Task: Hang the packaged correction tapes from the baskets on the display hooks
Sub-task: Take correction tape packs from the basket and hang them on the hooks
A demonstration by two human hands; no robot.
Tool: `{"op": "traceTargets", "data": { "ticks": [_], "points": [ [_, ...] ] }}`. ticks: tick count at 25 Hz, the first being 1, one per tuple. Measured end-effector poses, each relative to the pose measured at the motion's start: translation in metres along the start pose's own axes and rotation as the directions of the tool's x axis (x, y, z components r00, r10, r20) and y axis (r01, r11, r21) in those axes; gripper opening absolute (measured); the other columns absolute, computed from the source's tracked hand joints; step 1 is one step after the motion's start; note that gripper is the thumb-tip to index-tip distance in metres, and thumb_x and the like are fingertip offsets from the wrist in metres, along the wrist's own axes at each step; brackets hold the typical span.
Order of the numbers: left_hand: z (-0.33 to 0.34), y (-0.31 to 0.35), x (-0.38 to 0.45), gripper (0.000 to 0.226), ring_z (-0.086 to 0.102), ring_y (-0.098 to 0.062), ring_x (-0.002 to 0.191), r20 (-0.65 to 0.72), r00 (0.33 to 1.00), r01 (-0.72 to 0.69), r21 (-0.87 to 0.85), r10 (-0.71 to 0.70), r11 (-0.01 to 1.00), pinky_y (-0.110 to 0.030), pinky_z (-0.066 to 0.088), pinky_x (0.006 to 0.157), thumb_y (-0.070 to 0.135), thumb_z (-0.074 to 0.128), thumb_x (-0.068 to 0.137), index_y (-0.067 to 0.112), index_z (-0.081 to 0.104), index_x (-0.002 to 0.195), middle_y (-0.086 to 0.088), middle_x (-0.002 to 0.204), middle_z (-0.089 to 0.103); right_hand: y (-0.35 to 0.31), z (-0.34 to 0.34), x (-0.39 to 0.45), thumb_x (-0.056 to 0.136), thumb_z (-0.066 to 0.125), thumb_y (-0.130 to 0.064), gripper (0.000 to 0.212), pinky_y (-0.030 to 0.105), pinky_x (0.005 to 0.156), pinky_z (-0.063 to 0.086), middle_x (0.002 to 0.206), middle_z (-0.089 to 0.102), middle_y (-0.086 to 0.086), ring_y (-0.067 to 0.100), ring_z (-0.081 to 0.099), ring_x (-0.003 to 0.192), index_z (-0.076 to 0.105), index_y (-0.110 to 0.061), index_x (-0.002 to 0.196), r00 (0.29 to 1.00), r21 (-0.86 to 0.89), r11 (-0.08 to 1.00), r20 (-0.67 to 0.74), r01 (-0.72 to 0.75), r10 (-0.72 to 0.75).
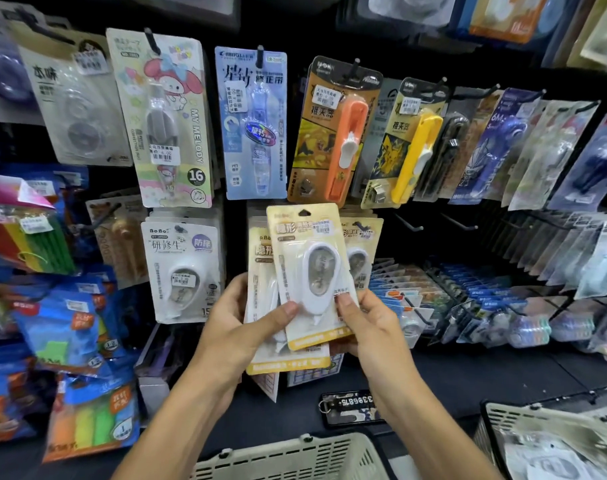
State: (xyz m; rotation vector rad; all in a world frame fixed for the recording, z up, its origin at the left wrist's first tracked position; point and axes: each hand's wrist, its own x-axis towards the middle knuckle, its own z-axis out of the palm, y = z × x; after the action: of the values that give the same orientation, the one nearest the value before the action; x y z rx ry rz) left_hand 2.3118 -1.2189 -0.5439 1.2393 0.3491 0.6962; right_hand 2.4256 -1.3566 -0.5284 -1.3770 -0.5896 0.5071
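A yellow-and-white packaged correction tape (309, 271) is held upright in front of the display, its hang hole at the top. My right hand (368, 327) pinches its lower right edge. My left hand (236, 327) grips a stack of more of the same packs (264, 327) behind it, thumb pressed on the front pack's lower left. More of the same yellow packs (362, 244) hang on a hook right behind. Bare black hooks (407, 223) stick out to the right. One beige basket (295, 459) sits at the bottom centre, another (499, 420) at bottom right holds white packs.
Other carded correction tapes (253, 126) and orange and yellow tools (343, 133) hang on the upper row. White packs (184, 271) hang at left. Highlighter packs (70, 323) pile up at far left. A black key tag (350, 407) lies on the dark shelf.
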Motion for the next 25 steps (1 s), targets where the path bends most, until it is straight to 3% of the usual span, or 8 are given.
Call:
{"op": "traceTargets", "data": {
  "ticks": [4, 7, 13, 16, 18, 21, 23, 25],
  "points": [
    [-0.002, -0.004, -0.001, 0.067, 0.077, -0.024, 0.100, -0.073, 0.996, -0.053, -0.038, 0.050, 0.998, -0.041, 0.064, 0.077, 0.026, 0.095, 0.056, 0.026, 0.068, 0.117, -0.002, 0.112, 0.079, 0.007, -0.018, 0.005, 0.105, 0.052, -0.028, 0.018, 0.026, 0.043, 0.051, 0.071, 0.073, 0.010, 0.018, 0.064, 0.050, 0.061, -0.013, 0.099, 0.990, -0.034, 0.999, -0.140, 0.017, -0.021],
    [-0.010, -0.002, 0.001, 0.059, 0.078, -0.022, 0.093, -0.130, 0.989, -0.086, -0.075, 0.075, 0.993, -0.029, 0.063, 0.065, 0.022, 0.087, 0.059, 0.025, 0.068, 0.115, -0.001, 0.108, 0.080, 0.010, -0.040, 0.011, 0.105, 0.052, -0.027, 0.018, 0.025, 0.040, 0.045, 0.064, 0.070, 0.010, 0.016, 0.056, 0.044, 0.063, -0.013, 0.098, 0.966, -0.125, 0.992, -0.258, -0.022, -0.011],
    [-0.007, -0.005, -0.001, 0.061, 0.078, -0.024, 0.095, -0.105, 0.992, -0.074, -0.066, 0.067, 0.995, -0.032, 0.064, 0.067, 0.022, 0.086, 0.061, 0.022, 0.066, 0.119, -0.003, 0.110, 0.079, 0.009, -0.060, 0.018, 0.101, 0.058, -0.033, 0.025, 0.026, 0.037, 0.033, 0.048, 0.045, -0.002, 0.011, 0.035, 0.039, 0.069, -0.023, 0.081, 0.927, -0.142, 0.988, -0.374, -0.063, 0.005],
    [-0.005, -0.007, -0.001, 0.062, 0.078, -0.025, 0.096, -0.092, 0.993, -0.074, -0.060, 0.068, 0.995, -0.035, 0.064, 0.068, 0.023, 0.088, 0.060, 0.022, 0.066, 0.118, -0.003, 0.110, 0.079, 0.005, -0.057, 0.023, 0.098, 0.065, -0.028, 0.009, 0.028, 0.040, 0.043, 0.058, 0.064, -0.002, 0.013, 0.049, 0.043, 0.059, -0.022, 0.095, 0.929, 0.017, 0.975, -0.301, -0.220, 0.214],
    [-0.003, -0.007, 0.000, 0.066, 0.078, -0.025, 0.096, -0.092, 0.993, -0.074, -0.053, 0.069, 0.996, -0.037, 0.065, 0.069, 0.028, 0.090, 0.057, 0.023, 0.066, 0.118, -0.002, 0.110, 0.079, 0.009, -0.052, 0.016, 0.094, 0.070, -0.025, 0.024, 0.032, 0.050, 0.053, 0.091, 0.077, 0.003, 0.020, 0.069, 0.066, 0.052, -0.028, 0.110, 0.913, 0.120, 0.938, -0.219, -0.326, 0.346],
    [0.003, -0.011, 0.000, 0.073, 0.078, -0.023, 0.094, -0.118, 0.990, -0.079, -0.004, 0.078, 0.997, -0.035, 0.064, 0.067, 0.026, 0.100, 0.053, 0.023, 0.065, 0.117, -0.001, 0.107, 0.080, 0.020, -0.034, -0.004, 0.088, 0.073, -0.035, 0.026, 0.029, 0.064, 0.056, 0.103, 0.077, -0.001, 0.018, 0.072, 0.086, 0.065, -0.033, 0.113, 0.974, -0.055, 0.973, -0.051, -0.225, 0.223],
    [0.009, -0.017, -0.001, 0.068, 0.078, -0.023, 0.093, -0.116, 0.991, -0.068, 0.037, 0.072, 0.997, -0.035, 0.064, 0.069, 0.028, 0.099, 0.054, 0.023, 0.067, 0.114, -0.002, 0.105, 0.080, 0.025, -0.015, -0.013, 0.089, 0.073, -0.030, 0.010, 0.020, 0.064, 0.053, 0.096, 0.079, -0.003, 0.007, 0.071, 0.080, 0.076, -0.028, 0.098, 0.985, -0.132, 0.982, 0.089, -0.134, 0.147],
    [0.013, -0.020, -0.004, 0.063, 0.078, -0.024, 0.096, -0.093, 0.994, -0.049, 0.020, 0.051, 0.999, -0.037, 0.064, 0.072, 0.035, 0.098, 0.060, 0.025, 0.070, 0.115, -0.001, 0.108, 0.080, 0.026, -0.004, -0.014, 0.094, 0.068, -0.017, 0.009, 0.017, 0.057, 0.051, 0.087, 0.079, -0.001, 0.004, 0.069, 0.070, 0.076, -0.021, 0.093, 0.991, -0.094, 0.991, 0.086, -0.096, 0.104]
  ]
}}
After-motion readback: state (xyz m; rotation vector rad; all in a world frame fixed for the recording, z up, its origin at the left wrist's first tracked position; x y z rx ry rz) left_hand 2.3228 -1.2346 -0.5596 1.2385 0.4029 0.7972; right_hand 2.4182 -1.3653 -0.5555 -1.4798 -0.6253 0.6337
